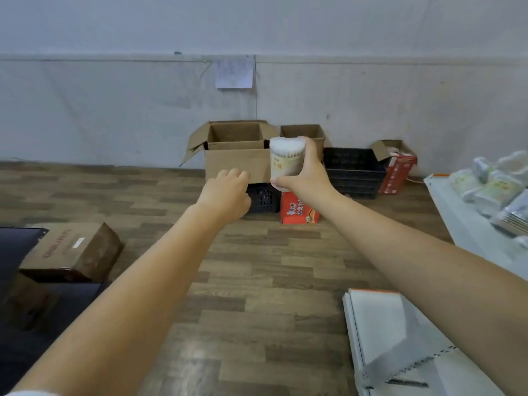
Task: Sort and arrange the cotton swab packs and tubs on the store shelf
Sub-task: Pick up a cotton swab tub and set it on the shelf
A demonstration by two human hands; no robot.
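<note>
Head view: right hand (pixel 307 174) grips swab tub (pixel 286 160) upright, raised mid-air; left hand (pixel 228 192) just beside, fingers curled, empty. Shelf (pixel 468 224) with packs (pixel 491 190) well right of hand; keep tub level, swing right.

Arms: two, bare from wrist to past the elbow; no watch, band or glove.
Left hand (pixel 225 192): bare, no rings seen.
Right hand (pixel 307 174): bare, no rings seen.
Sleeve (pixel 31 392): white fabric edge, at 7 o'clock on the left arm.
</note>
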